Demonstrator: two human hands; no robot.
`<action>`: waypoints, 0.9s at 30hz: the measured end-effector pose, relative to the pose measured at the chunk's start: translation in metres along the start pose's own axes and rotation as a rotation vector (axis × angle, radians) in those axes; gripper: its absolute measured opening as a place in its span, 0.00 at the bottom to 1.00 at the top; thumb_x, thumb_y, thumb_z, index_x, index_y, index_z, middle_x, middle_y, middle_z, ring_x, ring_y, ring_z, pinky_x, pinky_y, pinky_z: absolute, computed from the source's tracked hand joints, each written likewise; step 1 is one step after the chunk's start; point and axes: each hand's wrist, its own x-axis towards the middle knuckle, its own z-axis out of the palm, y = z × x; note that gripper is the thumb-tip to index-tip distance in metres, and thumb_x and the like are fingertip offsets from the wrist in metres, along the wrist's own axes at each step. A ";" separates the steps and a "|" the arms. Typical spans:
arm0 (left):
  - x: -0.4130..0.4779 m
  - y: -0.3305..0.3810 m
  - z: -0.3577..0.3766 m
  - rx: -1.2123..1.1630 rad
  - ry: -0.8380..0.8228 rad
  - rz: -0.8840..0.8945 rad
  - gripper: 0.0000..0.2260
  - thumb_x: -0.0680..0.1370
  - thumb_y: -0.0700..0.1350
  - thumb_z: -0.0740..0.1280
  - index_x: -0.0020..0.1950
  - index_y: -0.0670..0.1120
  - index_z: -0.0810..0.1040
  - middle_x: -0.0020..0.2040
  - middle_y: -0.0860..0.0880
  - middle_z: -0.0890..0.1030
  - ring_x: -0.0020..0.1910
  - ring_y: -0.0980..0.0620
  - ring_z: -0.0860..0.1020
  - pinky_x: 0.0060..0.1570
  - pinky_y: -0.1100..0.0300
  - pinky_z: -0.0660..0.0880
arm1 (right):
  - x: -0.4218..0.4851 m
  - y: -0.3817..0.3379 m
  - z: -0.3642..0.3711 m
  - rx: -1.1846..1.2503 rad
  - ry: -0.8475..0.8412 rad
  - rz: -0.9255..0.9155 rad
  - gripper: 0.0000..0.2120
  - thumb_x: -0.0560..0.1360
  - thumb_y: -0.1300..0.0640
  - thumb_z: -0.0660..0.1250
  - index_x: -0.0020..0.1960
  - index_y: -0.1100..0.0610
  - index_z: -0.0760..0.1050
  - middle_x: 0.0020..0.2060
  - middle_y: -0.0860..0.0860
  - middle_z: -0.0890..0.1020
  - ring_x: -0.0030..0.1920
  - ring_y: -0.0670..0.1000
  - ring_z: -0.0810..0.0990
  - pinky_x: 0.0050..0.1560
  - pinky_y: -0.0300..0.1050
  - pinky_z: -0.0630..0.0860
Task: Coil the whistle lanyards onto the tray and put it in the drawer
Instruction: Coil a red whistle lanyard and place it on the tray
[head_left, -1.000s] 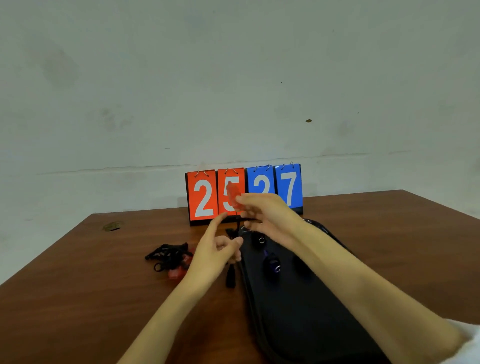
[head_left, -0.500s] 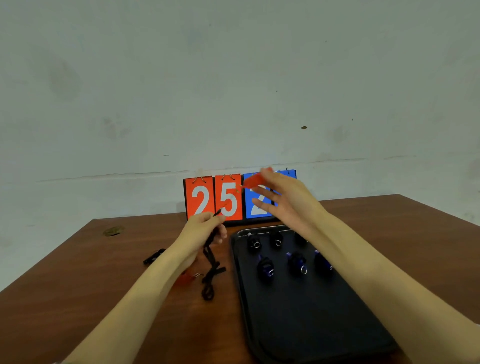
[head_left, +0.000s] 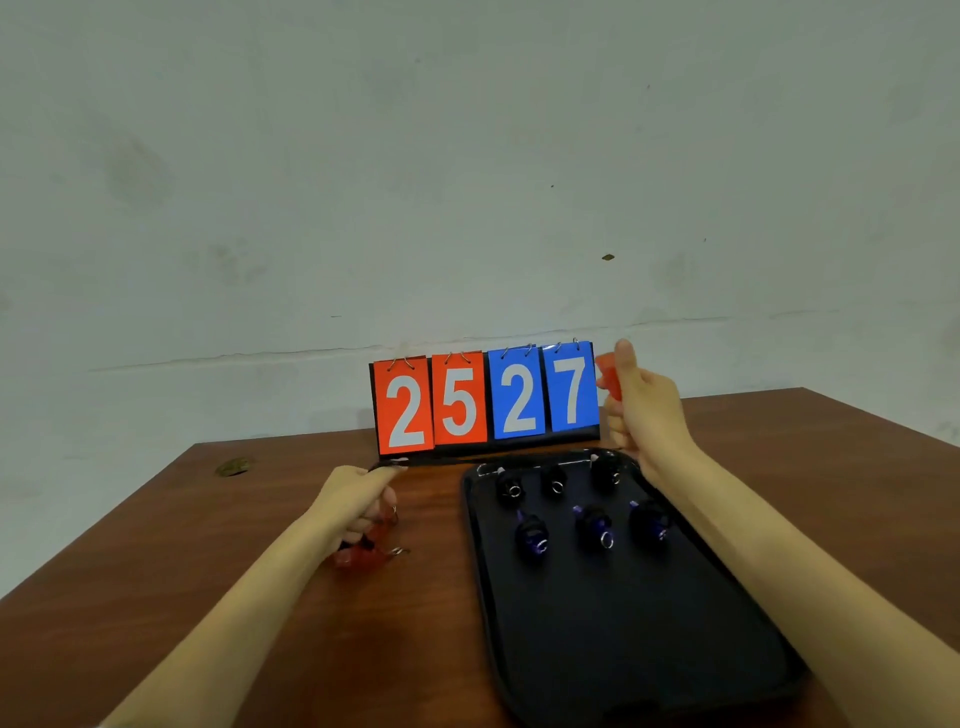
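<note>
A black tray (head_left: 623, 649) lies on the brown table, right of centre. Several coiled whistles with dark lanyards (head_left: 592, 525) sit in two rows at its far end. My right hand (head_left: 644, 410) is raised above the tray's far right corner and grips a red whistle (head_left: 609, 375), thumb up. Its black lanyard (head_left: 441, 461) stretches taut leftward, low in front of the scoreboard, to my left hand (head_left: 358, 501), which pinches the cord's end. Beneath the left hand lie more red whistles (head_left: 363, 553) with metal rings, partly hidden by the fingers.
A flip scoreboard (head_left: 485, 397) reading 25 and 27 stands at the table's far edge against a pale wall. A small brownish mark (head_left: 235, 466) sits at the far left of the table (head_left: 156, 597). No drawer is in view.
My right hand has carried the red whistle rightward past the scoreboard. The left hand dropped lower and left, and the lanyard between them has pulled straight.
</note>
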 end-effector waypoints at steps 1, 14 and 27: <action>0.000 -0.002 0.000 0.078 0.030 0.012 0.17 0.76 0.53 0.67 0.38 0.40 0.76 0.21 0.50 0.67 0.18 0.56 0.61 0.19 0.68 0.57 | 0.002 0.004 -0.004 -0.057 0.041 -0.035 0.23 0.77 0.38 0.55 0.46 0.56 0.76 0.22 0.45 0.64 0.23 0.45 0.59 0.22 0.38 0.57; -0.030 0.013 0.035 0.450 0.181 0.547 0.08 0.76 0.43 0.66 0.55 0.49 0.76 0.54 0.55 0.72 0.54 0.58 0.73 0.54 0.65 0.70 | -0.033 0.017 0.036 -0.009 -0.547 0.193 0.07 0.78 0.55 0.61 0.52 0.58 0.75 0.42 0.53 0.83 0.41 0.49 0.81 0.42 0.41 0.78; -0.047 0.008 0.067 -0.250 -0.501 0.290 0.14 0.79 0.52 0.61 0.48 0.42 0.78 0.25 0.50 0.70 0.25 0.54 0.68 0.37 0.59 0.69 | -0.035 0.047 0.033 -0.023 -0.251 0.114 0.12 0.71 0.51 0.69 0.45 0.60 0.81 0.34 0.51 0.83 0.33 0.45 0.81 0.36 0.37 0.78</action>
